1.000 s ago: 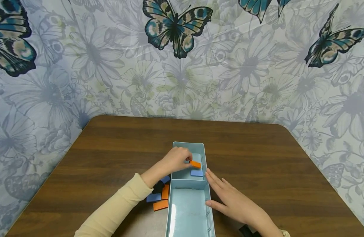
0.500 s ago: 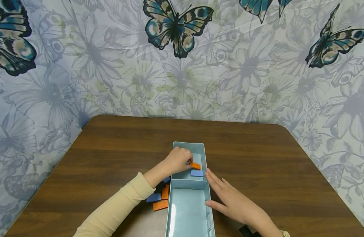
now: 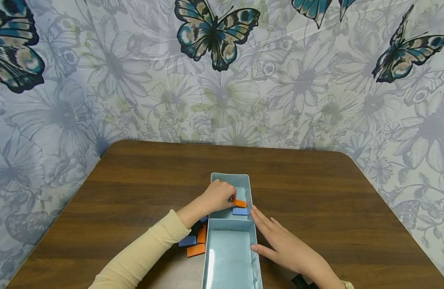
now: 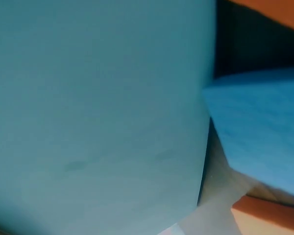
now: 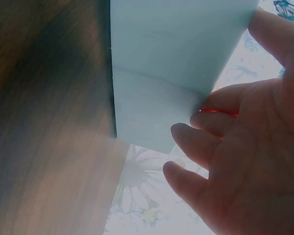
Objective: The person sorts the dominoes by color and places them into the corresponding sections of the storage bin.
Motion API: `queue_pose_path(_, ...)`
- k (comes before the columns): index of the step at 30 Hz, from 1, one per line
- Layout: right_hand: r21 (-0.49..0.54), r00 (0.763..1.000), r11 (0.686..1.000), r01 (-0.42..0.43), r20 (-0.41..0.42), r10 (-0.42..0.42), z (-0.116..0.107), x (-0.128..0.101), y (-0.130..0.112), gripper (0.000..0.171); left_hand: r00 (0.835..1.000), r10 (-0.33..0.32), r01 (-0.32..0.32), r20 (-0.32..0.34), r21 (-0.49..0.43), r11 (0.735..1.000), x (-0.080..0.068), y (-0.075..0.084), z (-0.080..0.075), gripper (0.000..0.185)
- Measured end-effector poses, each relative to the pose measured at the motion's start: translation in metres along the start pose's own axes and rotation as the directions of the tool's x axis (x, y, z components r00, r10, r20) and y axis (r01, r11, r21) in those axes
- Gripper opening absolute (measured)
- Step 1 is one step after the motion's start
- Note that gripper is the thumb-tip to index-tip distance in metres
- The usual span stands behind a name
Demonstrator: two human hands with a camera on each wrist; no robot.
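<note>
1. Our left hand (image 3: 217, 196) pinches the orange block (image 3: 239, 203) with curled fingers, low in the far compartment of the pale blue tray (image 3: 230, 178), just beside a blue block (image 3: 240, 211).
2. Our right hand (image 3: 279, 241) lies flat, fingers straight, against the tray's right wall, near the table's (image 3: 316, 188) front edge.
3. We judge the block light, stiff and thin; hold it by its short edges.
4. Spare blocks (image 3: 193, 243) lie left of the tray.

No readable txt, labels, brands or nos. anywhere, incl. the tray (image 3: 230, 178) and blocks (image 3: 239, 203).
</note>
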State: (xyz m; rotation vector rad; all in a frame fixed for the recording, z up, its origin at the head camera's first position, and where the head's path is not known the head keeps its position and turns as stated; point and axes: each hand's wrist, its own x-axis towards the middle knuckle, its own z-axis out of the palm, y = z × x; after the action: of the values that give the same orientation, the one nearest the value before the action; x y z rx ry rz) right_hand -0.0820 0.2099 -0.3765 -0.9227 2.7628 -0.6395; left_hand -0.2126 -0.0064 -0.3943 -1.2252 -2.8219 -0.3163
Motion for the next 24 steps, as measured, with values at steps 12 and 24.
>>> queue_pose_path(12, -0.006, 1.000, 1.000, 0.012, -0.011, -0.012, 0.0008, -0.0001, 0.0007, 0.077, 1.000, 0.008, -0.007, 0.015, -0.032, 0.999, 0.0003, -0.0013, 0.0026, 0.012)
queue_pose_path(24, -0.014, 0.999, 0.999, 0.033, -0.026, -0.034, 0.0019, 0.0013, 0.0017, 0.076, 0.999, 0.031, -0.031, 0.006, -0.075, 0.997, 0.0021, -0.0039, 0.0051, 0.009)
